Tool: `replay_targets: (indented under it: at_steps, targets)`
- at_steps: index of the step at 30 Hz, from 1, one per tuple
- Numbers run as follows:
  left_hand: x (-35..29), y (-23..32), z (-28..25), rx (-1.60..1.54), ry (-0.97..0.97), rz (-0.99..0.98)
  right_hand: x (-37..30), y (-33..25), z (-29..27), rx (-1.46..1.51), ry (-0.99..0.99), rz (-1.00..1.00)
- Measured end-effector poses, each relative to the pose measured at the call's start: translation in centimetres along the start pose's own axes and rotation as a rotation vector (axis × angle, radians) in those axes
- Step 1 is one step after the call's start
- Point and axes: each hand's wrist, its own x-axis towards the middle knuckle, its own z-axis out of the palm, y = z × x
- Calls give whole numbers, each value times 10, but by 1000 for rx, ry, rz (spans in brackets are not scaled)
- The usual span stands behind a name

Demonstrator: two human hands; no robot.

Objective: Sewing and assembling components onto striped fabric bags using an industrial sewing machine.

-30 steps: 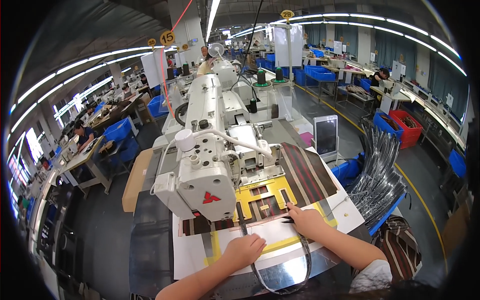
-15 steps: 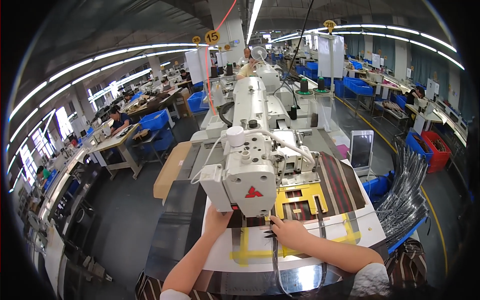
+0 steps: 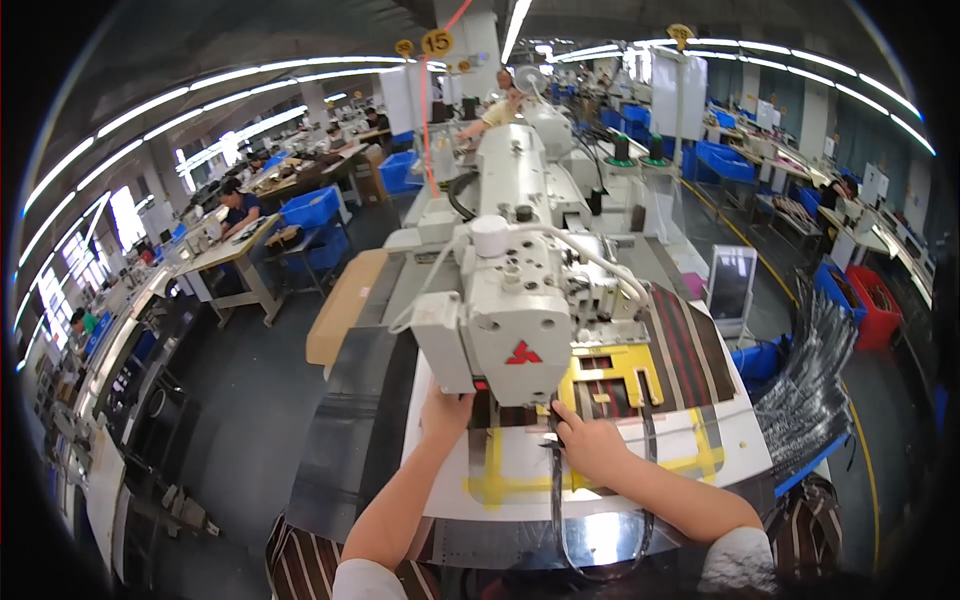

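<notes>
Though half-curled, right hand point(image 3: 594, 449) at black strap point(image 3: 557, 492)

A red bin point(image 3: 879, 334) is seen at the right (a blue bin point(image 3: 313, 211) is placed far left); ceiling lights point(image 3: 143, 113) are strung in rows.

Big factory hall, dark ceiling point(image 3: 330, 30), rows of bright tube lights point(image 3: 515, 32) running back. Bright windows point(image 3: 126, 215) far left, dark curtains point(image 3: 868, 120) right. Pale pillar point(image 3: 816, 105) right. Grey floor point(image 3: 250, 400), yellow line point(image 3: 866, 455) along the right aisle. Worktables point(image 3: 228, 264) both sides. Blue bin point(image 3: 310, 210) left; red bin point(image 3: 877, 333) right. Round yellow sign point(image 3: 437, 42) hangs up front.
</notes>
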Motion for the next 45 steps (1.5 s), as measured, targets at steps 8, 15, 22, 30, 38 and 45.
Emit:
replay_targets:
  at_steps: [8,15,22,30,38,45]
  targets:
    - [-3,-2,5,75,38,45,7,-2,-2,-113,1,-115]
    - [-6,0,2,145,80,86,9,-8,10,-179,15,-165]
    - [2,-39,-59,239,109,25,-28,28,-29,211,209,-11]
    - [-84,-236,-249,-278,421,-320,-63,37,-60,327,29,329]
    - [-177,-238,-316,-387,680,-413,21,-39,-18,215,-12,25]
    - [-190,-231,-322,-516,739,-368,57,-56,17,101,-69,-84]
